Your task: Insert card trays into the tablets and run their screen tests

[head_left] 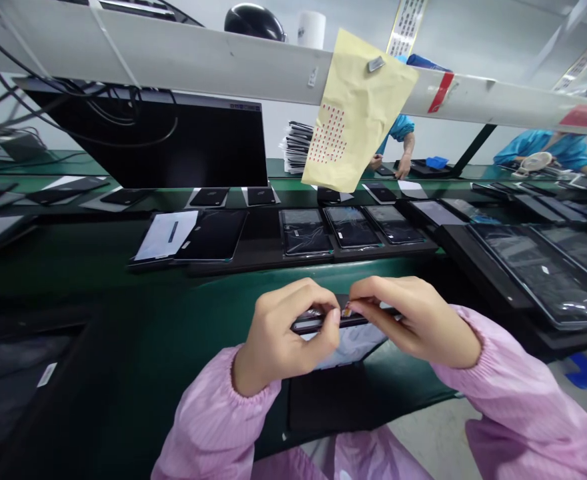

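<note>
In front of me a device (351, 343) with a pale, lit-looking screen stands tilted on the green table, its dark top edge facing up. My left hand (293, 328) is closed at that edge, thumb and index finger pinched; what lies between them is too small to name. My right hand (406, 317) pinches at a small orange and white piece (346, 311) at the middle of the same edge. The fingertips of both hands are close together. A black pad (328, 400) lies below the device.
Film-covered tablets (306, 232) lie in a row on black trays behind my hands, with larger ones (548, 270) at right. A monitor (173, 143) stands at back left. Yellow paper (356, 113) hangs from a white beam (253, 63). People in blue sleeves work beyond.
</note>
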{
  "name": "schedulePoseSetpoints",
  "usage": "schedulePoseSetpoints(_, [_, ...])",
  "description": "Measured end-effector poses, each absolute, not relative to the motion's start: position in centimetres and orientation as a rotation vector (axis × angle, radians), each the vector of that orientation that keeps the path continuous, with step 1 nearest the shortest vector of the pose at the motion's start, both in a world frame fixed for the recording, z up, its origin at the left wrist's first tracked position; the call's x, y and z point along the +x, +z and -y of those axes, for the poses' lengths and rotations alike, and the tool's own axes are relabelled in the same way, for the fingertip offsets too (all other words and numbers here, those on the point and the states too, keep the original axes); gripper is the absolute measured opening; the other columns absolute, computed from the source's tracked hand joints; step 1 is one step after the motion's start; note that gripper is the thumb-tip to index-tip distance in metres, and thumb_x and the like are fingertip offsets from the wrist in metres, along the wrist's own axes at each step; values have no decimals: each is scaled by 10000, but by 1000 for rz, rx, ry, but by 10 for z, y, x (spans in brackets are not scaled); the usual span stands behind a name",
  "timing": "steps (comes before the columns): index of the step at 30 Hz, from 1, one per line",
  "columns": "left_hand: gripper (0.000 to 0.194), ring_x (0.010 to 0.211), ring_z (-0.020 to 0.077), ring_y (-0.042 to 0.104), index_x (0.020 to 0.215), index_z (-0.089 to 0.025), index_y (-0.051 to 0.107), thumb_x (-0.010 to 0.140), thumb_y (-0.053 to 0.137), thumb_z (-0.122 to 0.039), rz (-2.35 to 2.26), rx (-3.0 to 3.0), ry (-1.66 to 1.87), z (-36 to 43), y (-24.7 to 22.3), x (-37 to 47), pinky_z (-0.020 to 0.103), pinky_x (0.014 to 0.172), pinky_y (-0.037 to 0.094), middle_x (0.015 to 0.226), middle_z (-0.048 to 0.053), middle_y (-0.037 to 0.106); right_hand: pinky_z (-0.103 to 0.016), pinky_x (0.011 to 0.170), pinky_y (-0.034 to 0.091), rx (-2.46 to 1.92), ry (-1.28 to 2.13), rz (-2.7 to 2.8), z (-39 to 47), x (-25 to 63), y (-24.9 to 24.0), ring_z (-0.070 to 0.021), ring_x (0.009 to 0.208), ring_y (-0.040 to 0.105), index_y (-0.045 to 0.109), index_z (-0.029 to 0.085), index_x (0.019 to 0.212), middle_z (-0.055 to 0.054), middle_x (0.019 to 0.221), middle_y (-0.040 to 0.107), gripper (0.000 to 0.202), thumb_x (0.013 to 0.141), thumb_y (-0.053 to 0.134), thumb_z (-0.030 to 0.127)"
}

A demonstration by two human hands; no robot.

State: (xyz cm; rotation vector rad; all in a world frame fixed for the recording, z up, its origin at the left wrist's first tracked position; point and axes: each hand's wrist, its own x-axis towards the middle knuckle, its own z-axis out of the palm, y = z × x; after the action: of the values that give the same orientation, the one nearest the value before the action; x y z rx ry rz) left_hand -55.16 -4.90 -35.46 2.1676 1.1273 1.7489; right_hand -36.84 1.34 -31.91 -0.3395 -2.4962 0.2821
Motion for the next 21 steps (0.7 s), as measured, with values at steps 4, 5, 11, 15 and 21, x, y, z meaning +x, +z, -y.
schedulePoseSetpoints(4, [98, 568, 74, 556, 744, -155, 603, 783, 560, -76, -1125, 2145, 1821, 48, -358, -549, 187, 539, 462, 657, 0, 629, -179, 529, 394, -326, 250, 2572, -12, -365, -314, -68, 572, 523, 517, 200, 937, 31, 693, 585, 73, 971, 462, 168])
schedulePoseSetpoints(5, [99, 565, 75, 553, 746, -157, 602, 783, 561, -76, -1126, 2138, 1835, 47, -359, -548, 189, 531, 458, 654, -2, 628, -184, 529, 386, -322, 245, 2594, -12, -365, -313, -69, 573, 514, 521, 190, 936, 27, 693, 577, 75, 970, 460, 161])
schedulePoseSetpoints(11, [108, 544, 72, 542, 735, -161, 595, 775, 561, -66, -1129, 2138, 1870, 45, -359, -548, 187, 505, 444, 640, -12, 612, -206, 530, 351, -255, 244, 2666, -17, -366, -312, -80, 582, 477, 528, 168, 961, 12, 710, 554, 92, 955, 447, 124])
schedulePoseSetpoints(15, [108, 549, 75, 549, 737, -164, 598, 772, 558, -70, -1145, 2132, 1897, 44, -360, -547, 191, 510, 450, 648, -11, 619, -208, 531, 333, -162, 294, 2684, -22, -368, -313, -78, 571, 450, 509, 166, 942, 15, 703, 533, 124, 933, 426, 74])
schedulePoseSetpoints(21, [106, 544, 70, 550, 730, -152, 601, 765, 563, -60, -1152, 2129, 1910, 40, -361, -547, 189, 508, 445, 634, -13, 614, -224, 537, 309, -132, 320, 2750, -26, -369, -314, -92, 575, 412, 513, 177, 901, 13, 678, 494, 173, 951, 374, 86])
